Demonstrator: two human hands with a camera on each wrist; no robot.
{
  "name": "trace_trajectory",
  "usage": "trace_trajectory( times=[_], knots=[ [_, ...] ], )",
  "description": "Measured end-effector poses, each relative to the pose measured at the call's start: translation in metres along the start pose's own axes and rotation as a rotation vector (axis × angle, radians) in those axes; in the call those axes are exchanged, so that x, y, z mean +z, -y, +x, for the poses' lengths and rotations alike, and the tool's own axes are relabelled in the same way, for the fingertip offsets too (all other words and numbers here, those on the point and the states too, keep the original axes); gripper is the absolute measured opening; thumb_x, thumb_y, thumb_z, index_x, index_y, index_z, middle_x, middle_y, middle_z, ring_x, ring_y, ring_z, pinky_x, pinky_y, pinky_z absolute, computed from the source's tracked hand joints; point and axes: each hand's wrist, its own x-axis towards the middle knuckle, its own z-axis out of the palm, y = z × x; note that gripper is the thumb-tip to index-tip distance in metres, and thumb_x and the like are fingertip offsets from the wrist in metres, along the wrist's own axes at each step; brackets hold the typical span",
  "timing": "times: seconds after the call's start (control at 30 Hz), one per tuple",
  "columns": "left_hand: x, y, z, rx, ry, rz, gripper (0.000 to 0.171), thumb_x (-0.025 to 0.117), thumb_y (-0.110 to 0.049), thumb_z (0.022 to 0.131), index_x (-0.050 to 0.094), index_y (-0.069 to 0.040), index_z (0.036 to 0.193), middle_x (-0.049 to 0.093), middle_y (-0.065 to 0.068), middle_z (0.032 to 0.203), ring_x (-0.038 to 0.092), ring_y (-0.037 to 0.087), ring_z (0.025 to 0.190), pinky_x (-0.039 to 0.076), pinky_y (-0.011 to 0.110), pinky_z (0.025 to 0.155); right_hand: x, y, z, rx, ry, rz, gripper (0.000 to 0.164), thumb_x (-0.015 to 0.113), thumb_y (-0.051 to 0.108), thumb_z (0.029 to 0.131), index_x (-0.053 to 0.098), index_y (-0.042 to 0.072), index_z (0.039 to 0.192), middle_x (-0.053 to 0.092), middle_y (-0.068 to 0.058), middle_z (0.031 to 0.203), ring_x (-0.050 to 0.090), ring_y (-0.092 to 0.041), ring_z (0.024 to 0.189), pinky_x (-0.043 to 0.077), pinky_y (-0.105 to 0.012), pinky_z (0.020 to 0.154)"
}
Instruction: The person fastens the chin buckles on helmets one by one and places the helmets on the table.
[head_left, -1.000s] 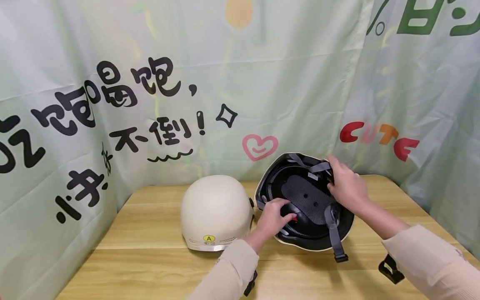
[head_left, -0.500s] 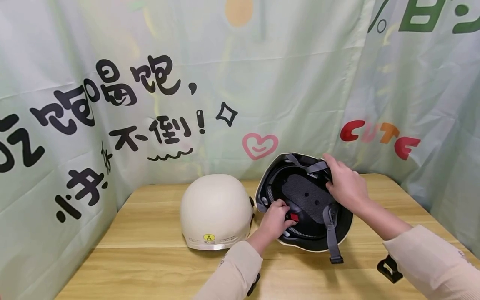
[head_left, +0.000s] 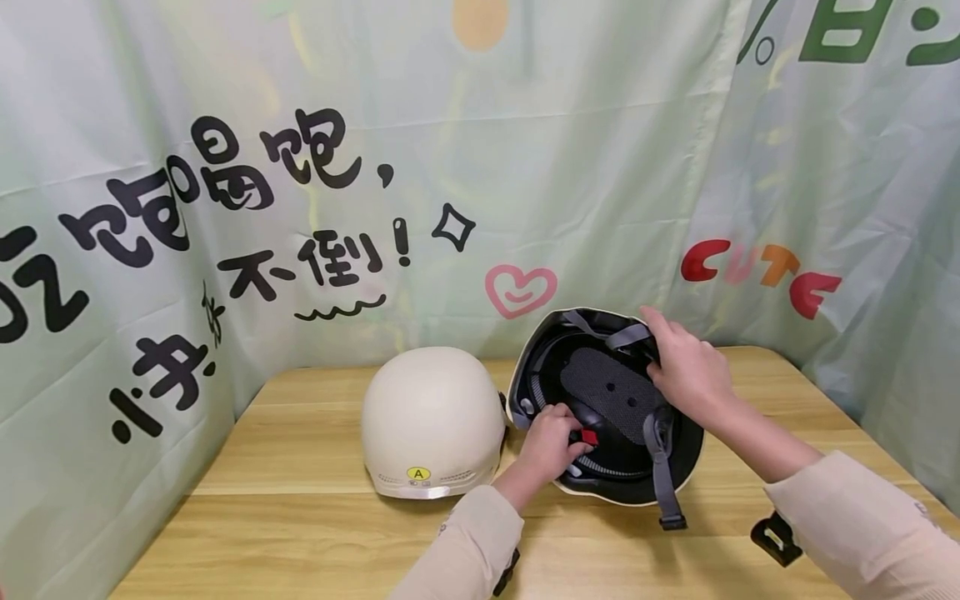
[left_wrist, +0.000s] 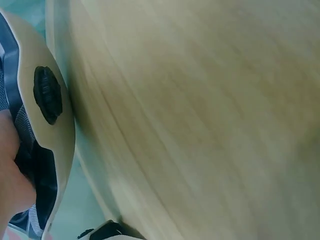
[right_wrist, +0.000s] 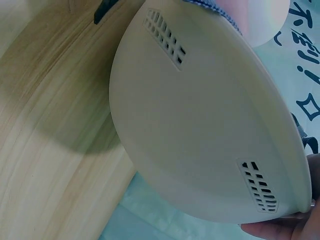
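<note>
An upturned cream helmet [head_left: 686, 467] shows its black padded inside in the head view, tilted above the table. My right hand [head_left: 692, 367] grips its upper right rim; in the right wrist view the fingertips [right_wrist: 272, 230] curl over the edge of the vented shell [right_wrist: 200, 110]. Inside the helmet, my left hand [head_left: 546, 442] pinches a black buckle with a red tab [head_left: 589, 437] between thumb and fingers. A grey chin strap [head_left: 663, 475] hangs over the near rim, ending in a black clip [head_left: 672, 522]. The left wrist view shows the shell's side with a black knob [left_wrist: 48, 95].
A second cream helmet [head_left: 431, 417] sits dome up on the wooden table [head_left: 300, 533], just left of the held one, with a yellow "A" sticker [head_left: 418, 473]. Behind the table hangs a pale green printed curtain [head_left: 585, 167]. Black bands [head_left: 777, 537] are at both sleeves.
The left hand has moved slightly inside the helmet, and the red-tabbed buckle now shows at its fingertips, where it was mostly hidden before. The right hand and helmet have shifted slightly left.
</note>
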Motion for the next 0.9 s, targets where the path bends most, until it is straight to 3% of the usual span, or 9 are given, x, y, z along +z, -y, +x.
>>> trace_trajectory(
  times=[0.3,0.57,0.77,0.9],
  knots=[
    [0.001,0.002,-0.003,-0.029,-0.018,-0.122,0.022,0.075,-0.031,0.075,0.073,-0.014,0.09,0.063,-0.003,0.091,0.056,0.011,0.085,0.045,0.018,0.08,0.001,0.005,-0.003,-0.029,-0.042,-0.031,0.068,0.067,-0.003,0.073,0.037,0.007,0.133,0.059,-0.029,0.106,0.047,-0.03,0.047,0.033,-0.037,0.038],
    [0.0,0.002,-0.004,-0.036,-0.051,-0.312,0.023,0.075,-0.025,0.077,0.071,-0.01,0.094,0.066,0.0,0.092,0.06,0.013,0.088,0.048,0.018,0.081,0.004,0.003,-0.005,-0.04,-0.089,-0.053,0.067,0.066,-0.004,0.071,0.04,0.006,0.132,0.06,-0.028,0.103,0.038,-0.024,0.041,0.028,-0.032,0.036],
    [-0.01,0.004,0.0,-0.024,-0.124,-0.498,0.023,0.075,-0.02,0.077,0.07,-0.006,0.094,0.068,0.004,0.091,0.064,0.013,0.087,0.05,0.017,0.081,0.006,-0.002,-0.008,-0.045,-0.125,-0.044,0.065,0.065,-0.004,0.07,0.042,0.005,0.13,0.06,-0.029,0.103,0.039,-0.025,0.041,0.028,-0.034,0.036],
    [-0.019,0.006,0.004,-0.005,-0.162,-0.573,0.024,0.075,-0.018,0.077,0.07,-0.003,0.096,0.069,0.007,0.092,0.065,0.016,0.088,0.05,0.019,0.082,0.007,-0.007,-0.01,-0.033,-0.149,-0.039,0.063,0.068,-0.003,0.07,0.043,0.004,0.128,0.06,-0.03,0.102,0.045,-0.031,0.045,0.032,-0.039,0.036]
  ],
)
